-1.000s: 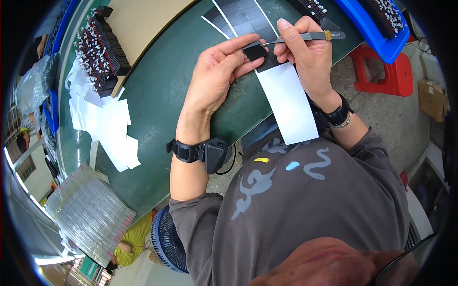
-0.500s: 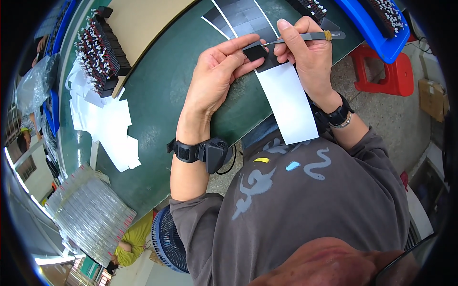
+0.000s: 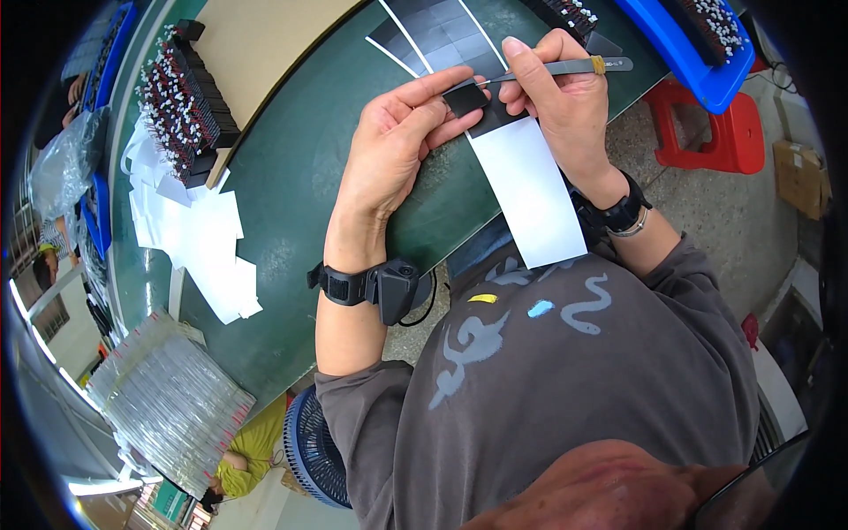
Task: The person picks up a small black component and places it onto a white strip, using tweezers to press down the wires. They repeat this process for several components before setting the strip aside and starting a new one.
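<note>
A small flat black block [image 3: 465, 100] is gripped between the thumb and fingers of my left hand [image 3: 402, 128]. My right hand [image 3: 565, 97] pinches a pair of grey tweezers [image 3: 565, 67] with a yellowish band near the back end. Their tips reach the upper edge of the block. Below the hands a backing sheet [image 3: 530, 194], white along its bare part and black at its upper end, hangs over the table's front edge. Farther back lie sheets of black squares [image 3: 437, 40] with white borders. Whether the right fingers also touch the sheet is hard to see.
On the green table [image 3: 300, 177], a row of black blocks with red wires and white connectors [image 3: 185, 106] stands left, beside loose white paper strips [image 3: 194, 238]. A bundle of clear tubes [image 3: 168, 393] lies nearer. A blue tray [image 3: 698, 53] and red stool [image 3: 707, 132] are right.
Both hands have shifted very slightly left, with the block and the tweezers. The tweezer tips now lie along the block's upper edge, and the block's face is turned more toward view.
</note>
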Demonstrator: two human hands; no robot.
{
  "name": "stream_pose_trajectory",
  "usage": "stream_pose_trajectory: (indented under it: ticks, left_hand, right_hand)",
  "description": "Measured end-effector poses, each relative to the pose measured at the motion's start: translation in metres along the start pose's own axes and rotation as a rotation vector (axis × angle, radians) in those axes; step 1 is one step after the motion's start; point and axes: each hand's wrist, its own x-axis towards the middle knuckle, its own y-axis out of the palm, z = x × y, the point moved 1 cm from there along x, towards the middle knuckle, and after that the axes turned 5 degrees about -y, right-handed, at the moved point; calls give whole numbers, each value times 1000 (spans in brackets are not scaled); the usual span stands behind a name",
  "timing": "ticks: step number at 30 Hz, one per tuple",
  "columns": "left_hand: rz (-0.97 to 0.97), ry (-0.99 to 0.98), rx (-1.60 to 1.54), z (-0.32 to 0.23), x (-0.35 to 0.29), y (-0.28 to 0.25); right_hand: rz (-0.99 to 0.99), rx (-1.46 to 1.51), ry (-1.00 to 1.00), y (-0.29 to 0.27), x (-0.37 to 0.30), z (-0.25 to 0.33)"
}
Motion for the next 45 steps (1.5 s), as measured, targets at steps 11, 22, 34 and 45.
stream_pose_trajectory:
  ticks: [11,22,34,45]
  left_hand:
    - [-8,10,-19,-2,-1,3]
    - [-2,10,-17,-2,-2,2]
    - [18,9,-71,-2,-2,0]
    - [-324,110,327,5,-13,22]
  right_hand:
    - [-8,-23,-6,0,0,-5]
    - [-9,-48,-13,2,0,-6]
    - [9,-46,-25,3,1,-1]
    - [59,3,-498,-43,-14,37]
